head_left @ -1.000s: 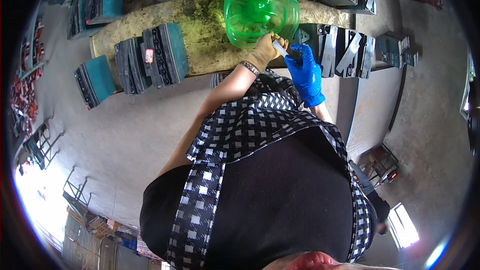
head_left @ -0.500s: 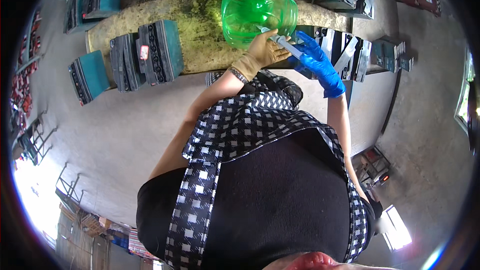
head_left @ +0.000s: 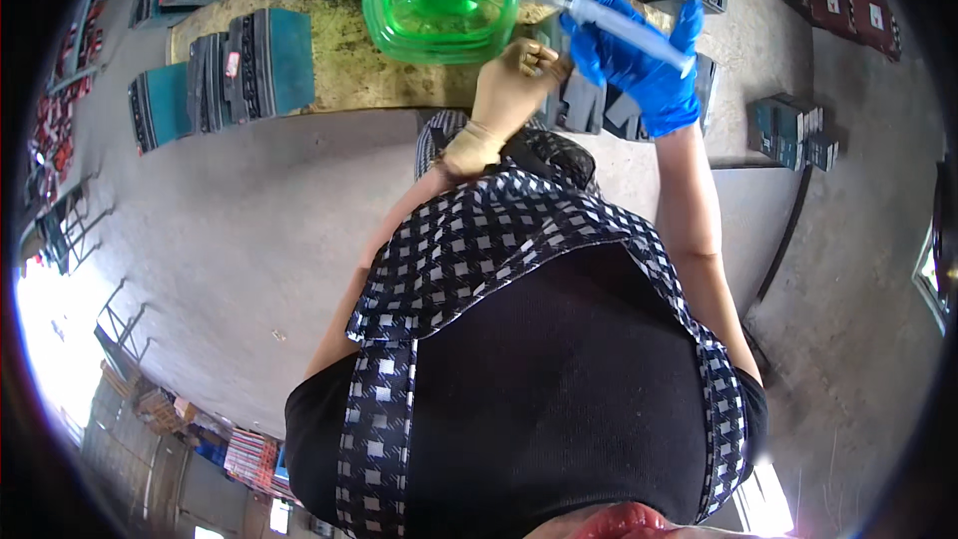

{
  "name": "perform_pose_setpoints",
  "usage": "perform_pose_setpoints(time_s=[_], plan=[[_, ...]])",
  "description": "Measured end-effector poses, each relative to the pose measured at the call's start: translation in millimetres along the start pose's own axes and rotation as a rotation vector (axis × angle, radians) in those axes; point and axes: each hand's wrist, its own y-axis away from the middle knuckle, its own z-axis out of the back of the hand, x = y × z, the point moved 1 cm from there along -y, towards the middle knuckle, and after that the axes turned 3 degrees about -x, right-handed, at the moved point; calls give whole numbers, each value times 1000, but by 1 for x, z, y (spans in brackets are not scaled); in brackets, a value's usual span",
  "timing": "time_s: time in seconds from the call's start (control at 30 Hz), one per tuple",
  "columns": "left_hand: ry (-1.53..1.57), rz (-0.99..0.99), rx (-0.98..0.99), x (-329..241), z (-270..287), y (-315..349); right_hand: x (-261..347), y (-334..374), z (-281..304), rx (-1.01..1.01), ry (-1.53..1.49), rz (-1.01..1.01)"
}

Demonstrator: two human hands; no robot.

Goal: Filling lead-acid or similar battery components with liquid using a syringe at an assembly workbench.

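My right hand (head_left: pixel 639 60), in a blue glove, grips a large clear syringe (head_left: pixel 619 25). The syringe slants, its tip toward a see-through green plastic basin (head_left: pixel 371 10) and its other end over my right palm. Some shiny liquid seems to lie in the basin. My left hand (head_left: pixel 509 90), in a tan glove, has its fingers curled in beside the near right side of the basin, close to some dark batteries (head_left: pixel 579 105). Whatever those fingers hold, if anything, cannot be made out. Part of the batteries is hidden behind my hands.
The basin stands on a stained yellowish bench (head_left: pixel 339 70). Several teal and black batteries (head_left: pixel 289 60) stand on its left. More line the far edge, and a further group (head_left: pixel 783 130) is on the floor at right. Grey concrete floor (head_left: pixel 230 220) lies around.
My left hand has come off the syringe and its fingers have curled near the batteries. The syringe has swung up and right in my right hand. The whole view has shifted.
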Motion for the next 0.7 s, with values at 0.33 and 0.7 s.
perform_pose_setpoints(time_s=[0.33, 0.7], plan=[[-682, 1, -217, -16, -75, 16, 58, 67, 29, -306, 107, 166], [-329, -124, 194, -50, -129, -9, 69, 136, 52, -147, -150, 355]])
